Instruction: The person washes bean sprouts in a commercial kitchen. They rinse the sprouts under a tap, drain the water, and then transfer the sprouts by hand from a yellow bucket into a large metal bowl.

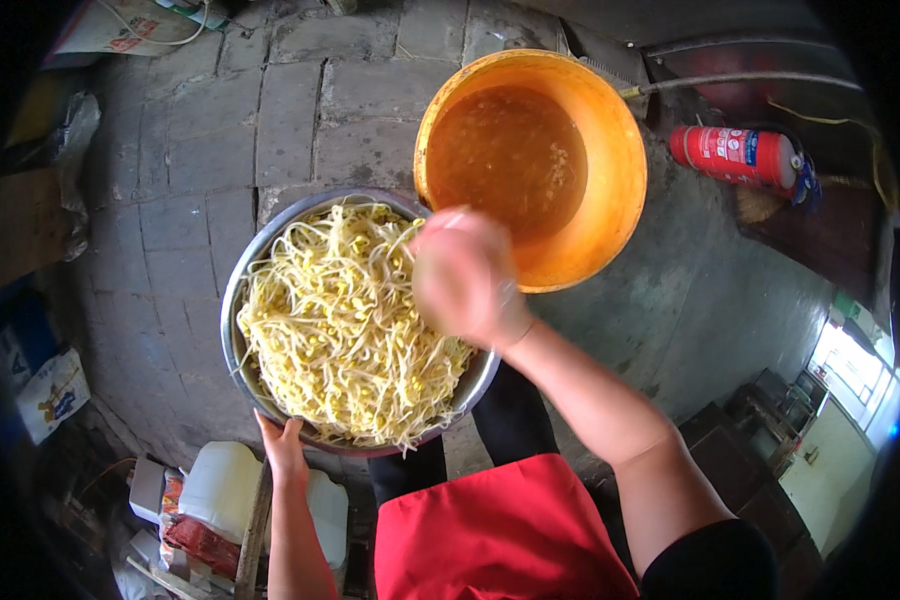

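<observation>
A wide metal basin (230, 322) is heaped with yellow-headed bean sprouts (345, 322). My left hand (283, 444) grips the basin's rim at its lower left side. Blurred by motion, my right hand (469, 277) is over the basin's right edge, beside the sprouts; whether it holds anything cannot be told. Beyond it, up and to the right, stands a large orange plastic bucket (616, 172) with brownish liquid (506, 150) inside and small pale bits floating on it. The bucket's near rim is close to the basin's rim and partly hidden by my right hand.
A red fire extinguisher (735, 155) is right of the bucket. White plastic jugs (221, 487) and a red plastic basket (202, 544) sit at the lower left. Cardboard (26, 225) lies at the far left. The floor is grey paving (195, 150). A hose (750, 78) runs at the upper right.
</observation>
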